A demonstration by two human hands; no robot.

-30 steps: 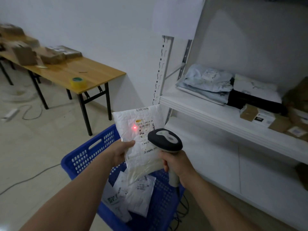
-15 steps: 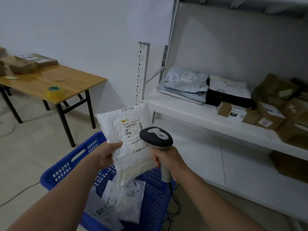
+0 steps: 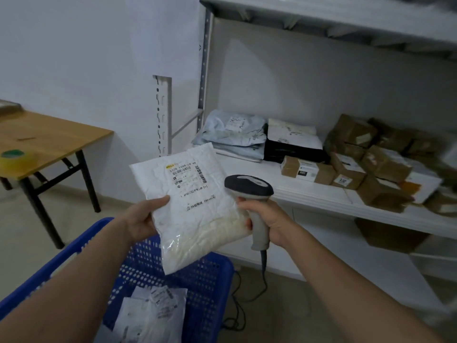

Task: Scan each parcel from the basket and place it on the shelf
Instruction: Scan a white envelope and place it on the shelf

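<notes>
My left hand (image 3: 142,220) grips the left edge of a white padded parcel (image 3: 190,209), label side up, held above the blue basket (image 3: 212,276). In my right hand (image 3: 265,219) is a grey and black barcode scanner (image 3: 248,188), its head just right of the parcel's label; no red light shows on the label. More white parcels (image 3: 153,315) lie in the basket. The white shelf (image 3: 309,191) stands right behind the parcel and carries pale blue bags (image 3: 232,132), a black and white parcel (image 3: 291,142) and several brown boxes (image 3: 366,159).
A wooden folding table (image 3: 49,137) with a roll of yellow tape (image 3: 16,160) stands at the left. The scanner's cable (image 3: 257,290) trails onto the floor beside the basket. A brown box (image 3: 388,235) sits on the lower shelf board.
The red scan dot on the label has gone out. The view has swung right toward the shelf, and the parcel and scanner have risen slightly nearer the shelf edge.
</notes>
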